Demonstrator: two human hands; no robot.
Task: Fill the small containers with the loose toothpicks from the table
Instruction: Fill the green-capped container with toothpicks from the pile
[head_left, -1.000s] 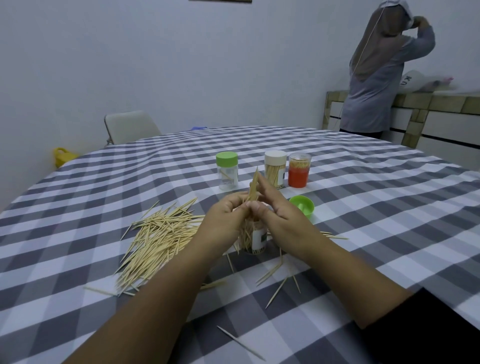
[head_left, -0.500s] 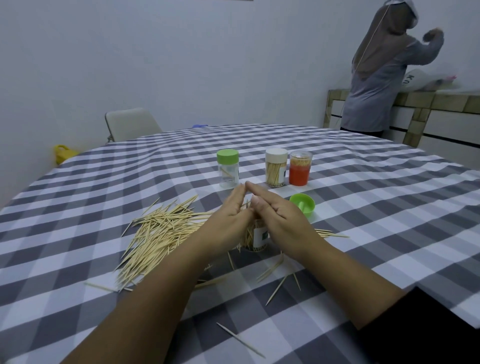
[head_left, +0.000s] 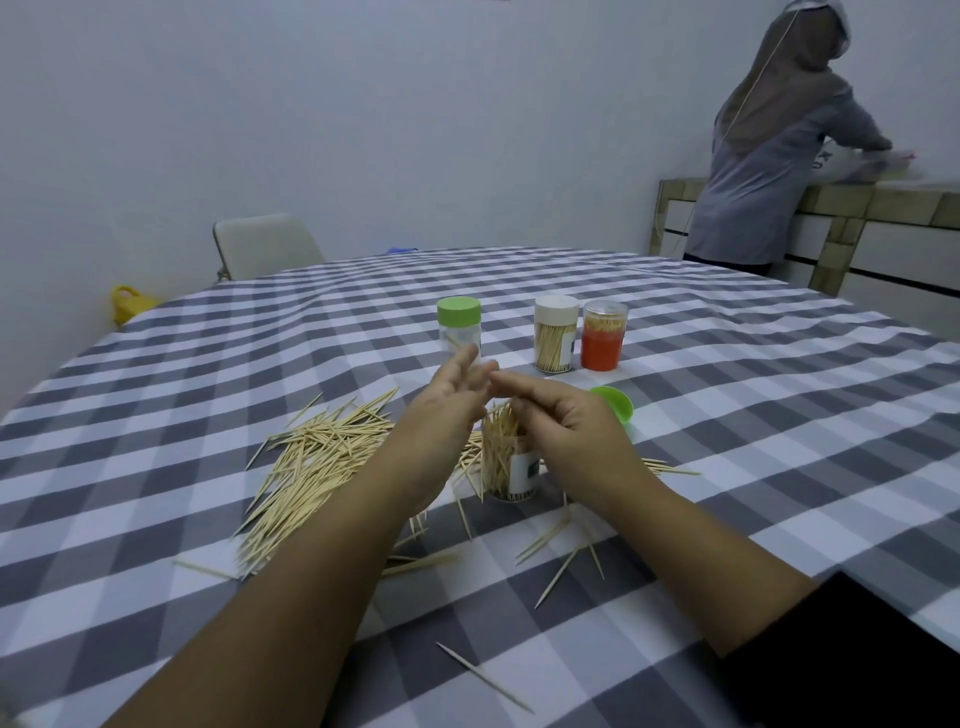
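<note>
A small clear container stands uncapped on the checked table, crammed with toothpicks that stick out of its top. My left hand hovers just left of it with fingers straight and empty. My right hand is above and right of the container, fingers loosely bent, holding nothing I can see. A big pile of loose toothpicks lies to the left, and single toothpicks are scattered in front. The green lid lies behind my right hand.
Three more containers stand further back: a green-capped one, a white-capped one full of toothpicks, and a red one. A chair stands behind the table. A person stands at a counter at the far right.
My hands held a bundle of toothpicks above the container a second ago. The bundle now sits in the container, and both hands have opened and drawn slightly apart.
</note>
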